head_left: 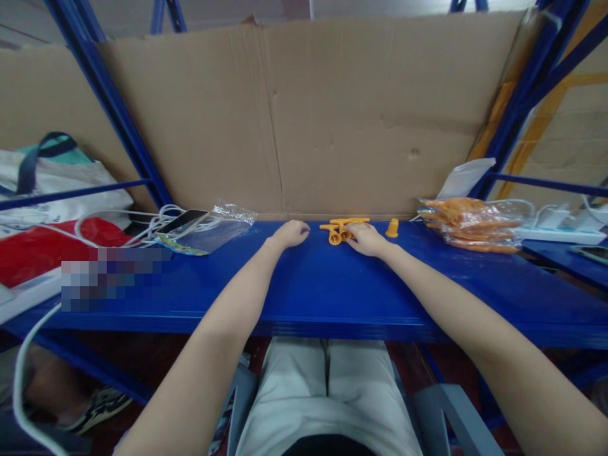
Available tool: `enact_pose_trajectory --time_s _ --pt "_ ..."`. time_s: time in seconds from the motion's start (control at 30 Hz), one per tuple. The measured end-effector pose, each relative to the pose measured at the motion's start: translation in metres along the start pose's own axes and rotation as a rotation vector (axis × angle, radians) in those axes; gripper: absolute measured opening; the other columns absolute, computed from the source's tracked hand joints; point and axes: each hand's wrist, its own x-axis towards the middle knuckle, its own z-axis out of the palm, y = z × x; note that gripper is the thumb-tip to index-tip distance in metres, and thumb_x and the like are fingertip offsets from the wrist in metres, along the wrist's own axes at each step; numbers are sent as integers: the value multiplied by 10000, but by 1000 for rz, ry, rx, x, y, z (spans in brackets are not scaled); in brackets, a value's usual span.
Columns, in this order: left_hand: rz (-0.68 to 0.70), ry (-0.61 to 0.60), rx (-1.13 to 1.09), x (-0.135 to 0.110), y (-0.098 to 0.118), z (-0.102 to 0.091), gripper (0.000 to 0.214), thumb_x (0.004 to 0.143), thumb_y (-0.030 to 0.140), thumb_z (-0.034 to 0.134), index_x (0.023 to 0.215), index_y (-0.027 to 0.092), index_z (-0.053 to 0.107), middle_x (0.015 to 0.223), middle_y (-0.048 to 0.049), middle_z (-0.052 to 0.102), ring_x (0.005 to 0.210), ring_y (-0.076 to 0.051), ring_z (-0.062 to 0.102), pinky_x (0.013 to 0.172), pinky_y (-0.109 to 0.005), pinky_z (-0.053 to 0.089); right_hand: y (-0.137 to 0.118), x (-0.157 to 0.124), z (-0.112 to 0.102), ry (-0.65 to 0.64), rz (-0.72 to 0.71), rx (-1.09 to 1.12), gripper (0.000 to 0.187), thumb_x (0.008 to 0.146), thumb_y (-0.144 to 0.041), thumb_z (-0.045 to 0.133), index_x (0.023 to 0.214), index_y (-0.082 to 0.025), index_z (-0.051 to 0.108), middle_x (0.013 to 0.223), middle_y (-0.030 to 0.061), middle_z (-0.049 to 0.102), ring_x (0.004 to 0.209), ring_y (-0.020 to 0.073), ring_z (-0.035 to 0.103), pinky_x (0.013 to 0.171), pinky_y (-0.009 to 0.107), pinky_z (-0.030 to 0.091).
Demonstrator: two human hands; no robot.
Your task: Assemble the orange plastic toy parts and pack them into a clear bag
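Observation:
My left hand [291, 234] rests on the blue tabletop, fingers slightly bent and apart from the thumb, with nothing visible in it. To its right lies a small cluster of orange plastic horn-shaped pieces [335, 237], with flared round mouths turned toward me and thin stems or bars behind. My right hand [365, 239] is at the right side of this cluster, its fingers closed around one of the pieces, partly hiding it. Just right of that hand, a separate orange bell-shaped piece [392, 228] stands on the table.
Clear plastic bags of orange pieces [468, 225] lie at the right, near a white power strip [563, 235]. On the left are a clear plastic bag [209, 234], a phone [184, 221], white cables and a red bag [52, 247]. Cardboard [332, 120] walls off the back between blue posts.

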Motion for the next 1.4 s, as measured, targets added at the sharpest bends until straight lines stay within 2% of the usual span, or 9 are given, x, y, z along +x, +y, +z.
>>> enact_pose_trajectory --time_s 0.1,0.27,0.37,0.47,0.63,0.87,1.03,1.17,1.4 --pt "-22 16 -47 1 5 0 399 875 217 460 1236 161 621 1064 -77 717 1009 -199 655 916 -286 490 4 1 -6 53 51 0 396 933 -279 386 1254 -145 574 1324 158 586 1256 281 504 1054 528 332" --pt "-93 74 9 0 -6 11 485 849 124 415 1310 167 560 1386 -105 536 1281 -221 486 1058 -339 402 23 0 -18 254 238 -66 468 891 -243 401 1332 -127 510 1434 173 473 1358 314 371 1095 619 208" --pt "-246 -34 28 -1 -16 19 548 859 145 414 1391 258 482 1471 -84 452 1342 -272 421 1070 -454 373 42 -3 -20 299 360 -84 491 858 -226 420 1330 -115 502 1468 187 418 1380 342 317 1079 649 197" --pt "-320 -149 -25 -2 -23 22 547 887 196 403 1419 318 435 1410 -63 523 1267 -266 506 1047 -449 392 62 -7 -18 270 494 -59 514 840 -242 437 1334 -113 489 1479 205 388 1374 366 312 1057 659 230" --pt "-285 -68 -5 -2 -22 20 475 868 193 442 1329 256 539 1411 -101 488 1281 -270 477 1048 -407 400 83 -11 -12 11 695 45 597 793 -284 507 1359 -99 460 1377 259 477 1229 392 494 958 589 405" --pt "-188 9 5 -3 -17 18 272 851 215 513 1093 241 634 1358 -75 519 1315 -240 420 1065 -411 385 80 -11 -11 -147 640 114 736 799 -250 538 1471 -93 282 1270 249 584 1171 356 572 933 474 459" --pt "-307 -12 -14 -3 -20 19 463 866 211 468 1319 284 531 1454 -82 465 1373 -288 367 1075 -506 354 74 -9 -8 -76 599 177 730 804 -285 575 1455 -86 310 1311 223 574 1159 312 593 939 398 466" --pt "-399 -103 -45 -4 -26 18 503 874 195 456 1368 280 503 1350 -104 573 1247 -284 531 1025 -426 420 68 -7 -9 -69 654 241 616 789 -271 629 1343 -56 465 1247 213 621 1110 283 622 879 313 484" --pt "-297 -99 62 -4 -18 8 573 822 126 496 1376 272 511 1297 -109 600 1176 -268 589 1002 -345 438 66 -4 1 -69 564 241 345 817 -358 619 1058 -118 675 1069 137 711 993 259 663 819 295 487"
